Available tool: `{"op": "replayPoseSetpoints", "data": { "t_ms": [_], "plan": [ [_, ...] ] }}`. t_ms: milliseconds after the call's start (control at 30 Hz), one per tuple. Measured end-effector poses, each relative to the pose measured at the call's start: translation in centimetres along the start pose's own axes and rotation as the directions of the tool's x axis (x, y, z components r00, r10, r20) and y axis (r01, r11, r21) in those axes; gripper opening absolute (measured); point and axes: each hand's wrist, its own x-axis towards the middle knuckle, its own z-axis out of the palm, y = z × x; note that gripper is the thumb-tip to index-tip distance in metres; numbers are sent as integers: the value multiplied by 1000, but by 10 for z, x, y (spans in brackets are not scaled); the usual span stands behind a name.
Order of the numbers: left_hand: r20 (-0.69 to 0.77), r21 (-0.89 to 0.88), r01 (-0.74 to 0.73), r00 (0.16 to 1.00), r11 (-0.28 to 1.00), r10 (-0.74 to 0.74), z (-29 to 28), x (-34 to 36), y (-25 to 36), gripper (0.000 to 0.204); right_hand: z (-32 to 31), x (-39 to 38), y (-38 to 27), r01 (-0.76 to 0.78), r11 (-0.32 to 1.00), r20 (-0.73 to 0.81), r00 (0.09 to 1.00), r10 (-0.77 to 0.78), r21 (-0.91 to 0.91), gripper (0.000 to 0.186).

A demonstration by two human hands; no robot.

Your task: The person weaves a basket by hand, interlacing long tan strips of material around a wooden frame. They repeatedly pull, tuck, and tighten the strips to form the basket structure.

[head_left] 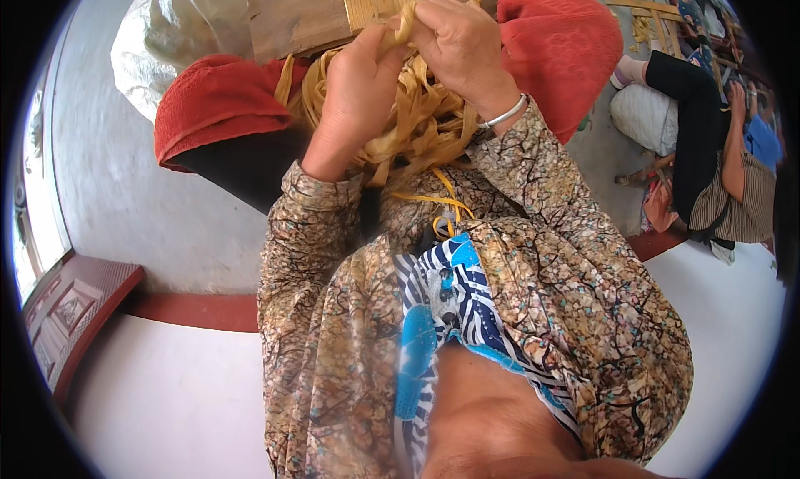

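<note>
My left hand (360,91) and my right hand (460,50) meet over my lap, fingers closed on a tan, flat fibre strip (407,22) that looks twisted or looped between them. Below them a loose heap of similar tan strips (417,137) lies on my lap. A wooden board (300,16) is just beyond my hands, with a paler woven strip band (371,2) lying on it. Red cloth covers my knees: one red cloth (221,104) at the left, another red cloth (562,50) at the right. My right wrist wears a silver bangle.
A whitish plastic sack (171,41) stands at the far left. To the right another person (725,162) sits near a white sack (646,116), with wooden frames (654,16) beyond. A dark red carved panel (79,312) is at the left edge, beside the grey floor (158,195).
</note>
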Motion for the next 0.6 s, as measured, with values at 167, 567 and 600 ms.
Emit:
{"op": "replayPoseSetpoints", "data": {
  "t_ms": [167, 567, 600],
  "plan": [
    [64, 577, -353, 919, 737, 390, -10, -12, -8, 27, 11, -30, -6, -548, 543, 462, 835, 300, 636, 20],
    [67, 141, -151, 988, 979, 142, -8, -4, 28, 29, -2, -20, -16, -574, 153, 509, 798, 322, 804, 14],
    [26, 191, -150, 989, 970, 148, -5, -2, 26, 28, -3, -17, -21, -487, 335, 384, 863, 329, 807, 12]
  ]
}}
